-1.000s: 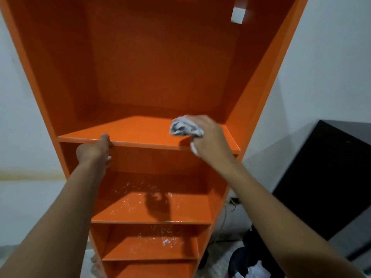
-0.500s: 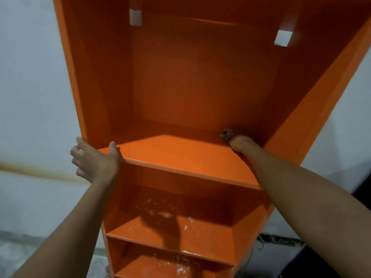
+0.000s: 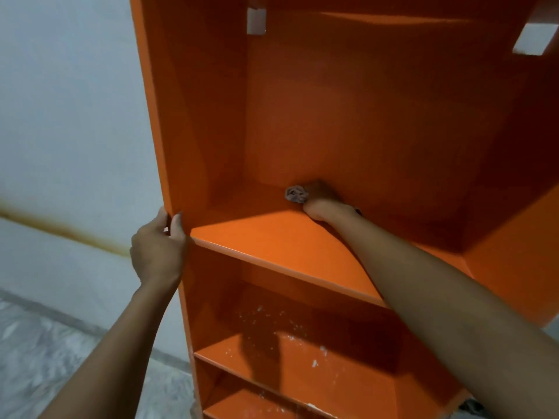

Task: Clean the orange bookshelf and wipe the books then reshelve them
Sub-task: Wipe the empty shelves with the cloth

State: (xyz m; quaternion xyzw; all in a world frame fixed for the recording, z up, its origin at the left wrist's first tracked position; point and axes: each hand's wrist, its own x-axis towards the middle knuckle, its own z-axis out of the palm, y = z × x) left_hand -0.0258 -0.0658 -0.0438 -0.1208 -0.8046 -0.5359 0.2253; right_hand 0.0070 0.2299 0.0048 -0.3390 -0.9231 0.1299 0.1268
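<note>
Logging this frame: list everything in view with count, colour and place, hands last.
bookshelf: one, orange, centre and right of frame
cloth: one, grey, crumpled, back of the upper shelf board
white specks: many, on the lower shelf boards
cut-outs: two, white, top of the back panel
wall: one, white, left
stain line: one, brown, across the wall
floor: one, grey marbled, bottom left
left hand: one, grips the bookshelf's left side edge
right hand: one, holds the cloth deep on the shelf
</note>
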